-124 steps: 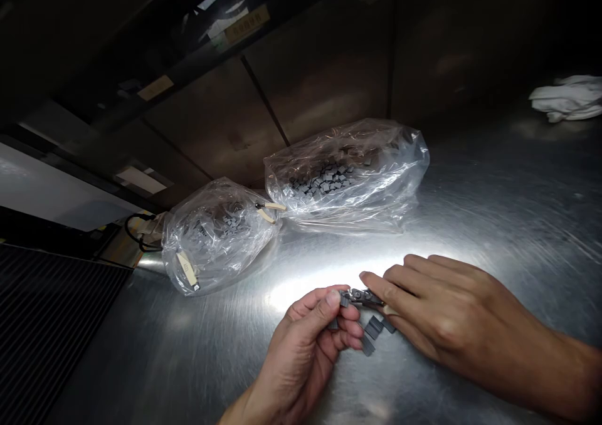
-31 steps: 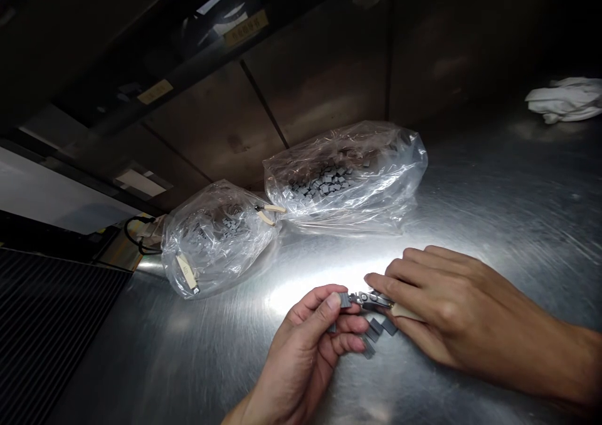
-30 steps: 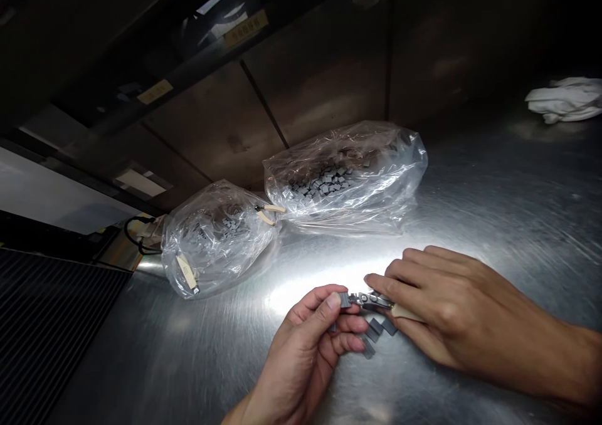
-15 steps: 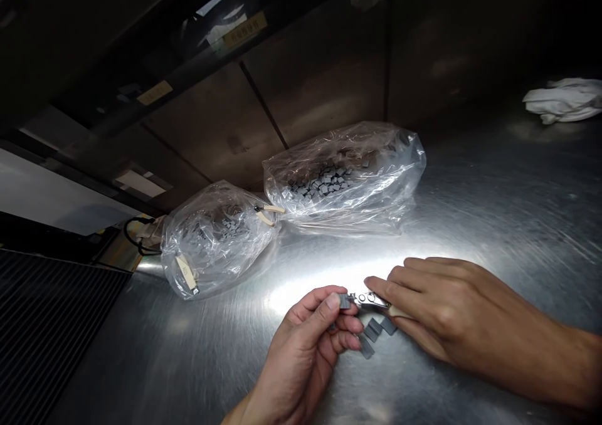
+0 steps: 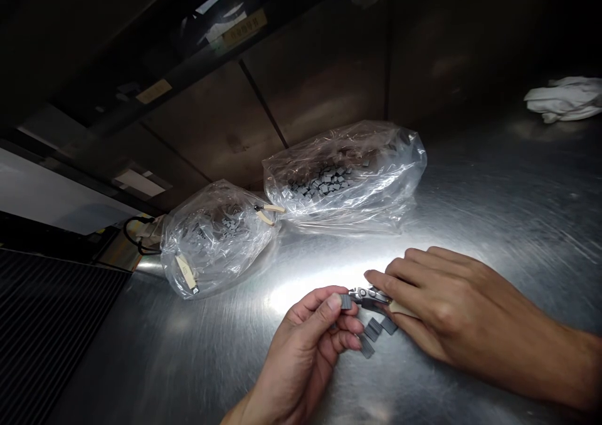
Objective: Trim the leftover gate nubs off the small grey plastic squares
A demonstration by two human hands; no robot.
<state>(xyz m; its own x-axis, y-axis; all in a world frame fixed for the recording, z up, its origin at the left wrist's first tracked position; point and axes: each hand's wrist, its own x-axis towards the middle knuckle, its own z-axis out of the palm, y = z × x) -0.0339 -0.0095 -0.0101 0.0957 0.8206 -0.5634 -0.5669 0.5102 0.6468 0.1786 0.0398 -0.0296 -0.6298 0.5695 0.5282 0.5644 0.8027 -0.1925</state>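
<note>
Between thumb and forefinger, my left hand (image 5: 305,350) pinches a small grey ribbed piece (image 5: 345,301). My right hand (image 5: 442,303) is closed around the pale handles of metal nippers (image 5: 369,295). The jaws point left and lie at the right edge of the grey piece; whether they touch it I cannot tell. Below the nippers, a few loose grey pieces (image 5: 373,330) rest on the metal table (image 5: 226,350), close to my left fingertips. The lower handle is partly hidden by my right hand.
Behind my hands lies a clear plastic bag (image 5: 395,187) with many grey pieces. Left of it is a second clear bag (image 5: 249,249), and another hand tool with cream handles (image 5: 273,208) lies between them. A white cloth (image 5: 562,100) sits far right. A dark wall panel (image 5: 324,93) stands behind.
My right hand has shifted slightly upward, and the nippers have tilted and drawn a little way along the grey piece's edge. My left hand has barely moved.
</note>
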